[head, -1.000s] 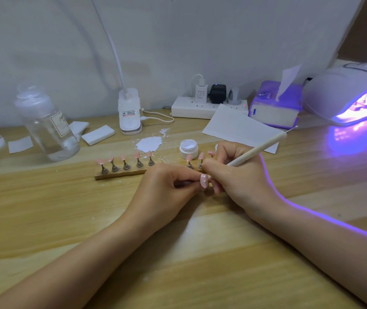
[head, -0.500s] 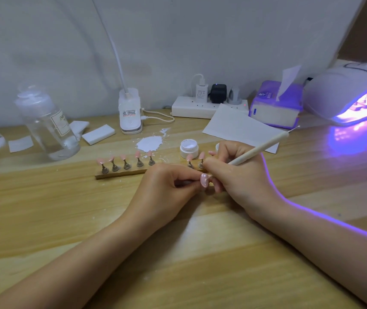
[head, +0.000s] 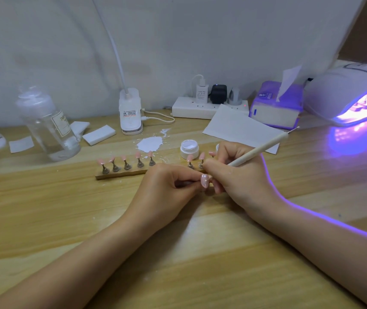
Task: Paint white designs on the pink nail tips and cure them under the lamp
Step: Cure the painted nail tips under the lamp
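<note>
My left hand (head: 167,190) pinches a small stand that carries one pink nail tip (head: 205,180) with white marks on it. My right hand (head: 236,175) grips a cream dotting pen (head: 260,150) like a pencil, its working end down at that tip. Behind the hands a wooden holder (head: 120,173) carries several pink nail tips (head: 137,155) on metal stands. An open jar of white gel (head: 189,148) stands just behind the holder. The curing lamp (head: 352,92) glows purple at the far right.
A clear bottle (head: 48,126) stands at the back left, with white pads beside it. A smear of white paint (head: 150,144) lies on the table. A power strip (head: 202,108), a sheet of paper (head: 238,128) and a tissue pack (head: 276,108) line the back.
</note>
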Demonstrator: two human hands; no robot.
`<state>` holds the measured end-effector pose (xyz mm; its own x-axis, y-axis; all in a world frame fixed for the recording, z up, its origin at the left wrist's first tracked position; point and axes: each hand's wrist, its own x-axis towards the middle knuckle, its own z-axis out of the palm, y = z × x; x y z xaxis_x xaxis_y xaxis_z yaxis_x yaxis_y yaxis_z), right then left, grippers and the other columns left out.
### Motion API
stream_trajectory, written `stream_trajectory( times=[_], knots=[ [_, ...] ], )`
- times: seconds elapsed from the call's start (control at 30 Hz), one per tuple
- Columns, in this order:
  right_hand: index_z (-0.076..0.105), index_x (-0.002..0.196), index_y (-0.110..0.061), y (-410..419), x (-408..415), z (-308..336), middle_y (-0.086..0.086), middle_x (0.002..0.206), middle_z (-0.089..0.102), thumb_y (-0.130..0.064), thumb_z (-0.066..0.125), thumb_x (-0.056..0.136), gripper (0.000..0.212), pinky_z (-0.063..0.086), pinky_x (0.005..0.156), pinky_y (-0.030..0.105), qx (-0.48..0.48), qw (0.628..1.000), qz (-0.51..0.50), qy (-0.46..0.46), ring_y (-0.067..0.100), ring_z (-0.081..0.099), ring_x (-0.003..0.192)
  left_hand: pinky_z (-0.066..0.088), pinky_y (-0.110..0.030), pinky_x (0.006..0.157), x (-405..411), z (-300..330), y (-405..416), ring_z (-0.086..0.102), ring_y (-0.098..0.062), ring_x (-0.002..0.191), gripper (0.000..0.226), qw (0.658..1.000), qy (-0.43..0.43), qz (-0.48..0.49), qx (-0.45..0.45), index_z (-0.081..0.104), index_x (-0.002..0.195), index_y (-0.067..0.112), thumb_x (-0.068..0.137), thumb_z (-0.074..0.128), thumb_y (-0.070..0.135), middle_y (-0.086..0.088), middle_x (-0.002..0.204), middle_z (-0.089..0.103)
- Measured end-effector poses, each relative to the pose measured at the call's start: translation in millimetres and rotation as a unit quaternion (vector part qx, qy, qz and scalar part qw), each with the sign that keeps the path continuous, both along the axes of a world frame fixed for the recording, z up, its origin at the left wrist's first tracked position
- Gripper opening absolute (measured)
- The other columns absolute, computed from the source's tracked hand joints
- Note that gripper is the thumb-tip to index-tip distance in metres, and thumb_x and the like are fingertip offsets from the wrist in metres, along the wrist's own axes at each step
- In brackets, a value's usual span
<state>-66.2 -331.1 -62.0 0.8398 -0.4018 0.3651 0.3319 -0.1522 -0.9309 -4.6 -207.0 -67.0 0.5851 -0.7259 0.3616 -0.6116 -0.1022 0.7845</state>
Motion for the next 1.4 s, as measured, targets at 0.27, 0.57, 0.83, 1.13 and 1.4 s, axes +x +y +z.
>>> stream_trajectory(
  times=[0.27,0.57,0.83,1.13,1.4],
  knots=[
    [0.035,0.046,-0.008,0.4,0.6,0.1,-0.002,0.03,0.044,0.013,0.051,0.072,0.037,0.045,0.058,0.005,0.01,1.0,-0.001,-0.004,0.001,0.045,0.033,0.053,-0.023,0.08,-0.2,0.8,-0.1,0.062,0.008,0.077,0.021,1.0,-0.003,0.003,0.001,0.074,0.08,0.023,0.079,0.067,0.003,0.01,0.077,0.072],
    [0.035,0.046,-0.008,0.7,-0.1,0.8,-0.002,0.03,0.043,0.016,0.049,0.071,0.037,0.045,0.057,0.004,0.012,1.0,0.004,-0.006,0.002,0.046,0.033,0.053,-0.027,0.081,0.1,0.2,-0.2,0.062,0.005,0.078,0.017,1.0,0.0,0.003,0.008,0.076,0.082,0.016,0.08,0.066,0.003,0.006,0.078,0.073],
    [0.035,0.046,-0.008,0.8,0.2,1.4,-0.001,0.03,0.043,0.016,0.049,0.071,0.037,0.045,0.057,0.004,0.012,1.0,0.004,-0.005,0.002,0.046,0.034,0.053,-0.026,0.081,0.5,-0.5,-0.1,0.062,0.005,0.078,0.017,1.0,0.001,0.005,0.007,0.076,0.082,0.017,0.08,0.067,0.002,0.007,0.078,0.073],
    [0.036,0.048,-0.008,0.7,0.2,1.0,-0.002,0.03,0.043,0.014,0.052,0.075,0.039,0.045,0.056,0.003,0.015,1.0,-0.001,0.001,0.001,0.044,0.031,0.053,-0.025,0.082,0.8,-0.6,-0.4,0.063,0.006,0.079,0.02,1.0,0.002,0.007,0.004,0.076,0.082,0.019,0.079,0.067,0.001,0.008,0.078,0.073],
    [0.035,0.048,-0.008,0.7,0.0,1.2,-0.001,0.03,0.043,0.014,0.053,0.075,0.039,0.045,0.055,0.003,0.016,1.0,-0.008,0.004,0.0,0.045,0.031,0.052,-0.019,0.08,0.5,-0.4,-0.2,0.061,0.01,0.078,0.022,1.0,0.002,0.008,0.002,0.075,0.081,0.02,0.079,0.067,0.001,0.01,0.077,0.073]
  ],
)
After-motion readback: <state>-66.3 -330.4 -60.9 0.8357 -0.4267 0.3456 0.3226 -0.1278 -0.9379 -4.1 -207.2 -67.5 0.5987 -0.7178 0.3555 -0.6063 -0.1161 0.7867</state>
